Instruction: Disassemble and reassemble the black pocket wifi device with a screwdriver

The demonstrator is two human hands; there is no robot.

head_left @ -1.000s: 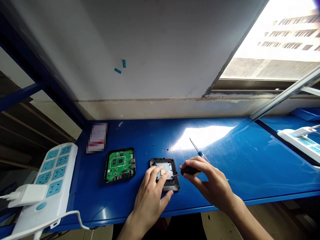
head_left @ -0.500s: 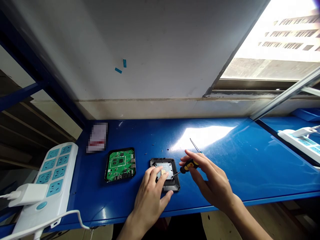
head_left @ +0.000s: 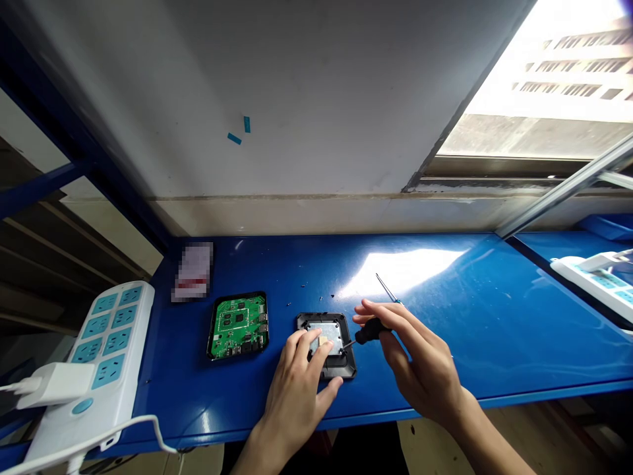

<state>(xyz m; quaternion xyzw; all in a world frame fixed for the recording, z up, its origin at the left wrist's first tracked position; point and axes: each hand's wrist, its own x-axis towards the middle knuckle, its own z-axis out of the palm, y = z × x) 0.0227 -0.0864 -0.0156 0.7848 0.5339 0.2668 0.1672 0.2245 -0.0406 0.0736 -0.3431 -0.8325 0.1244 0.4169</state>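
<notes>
A small black square housing [head_left: 349,367] with a silver metal plate [head_left: 332,332] inside lies near the front edge of the blue bench. My left hand [head_left: 295,393] rests on it, fingers spread flat and pressing on the plate. My right hand [head_left: 415,364] pinches the black handle of a small screwdriver [head_left: 364,333], whose tip meets the housing's right side. Left of the housing sits another black housing with a green circuit board [head_left: 238,324] in it.
A thin blue-handled screwdriver [head_left: 386,289] lies behind my right hand. Tiny screws [head_left: 302,286] are scattered behind the housing. A white power strip [head_left: 91,359] with a plugged adapter is at the left, another power strip [head_left: 596,280] at the right. A blurred card [head_left: 192,271] lies at the back left.
My right hand's fingers shifted round the screwdriver handle, turning it, while the tip stayed on the housing. The left hand has kept still.
</notes>
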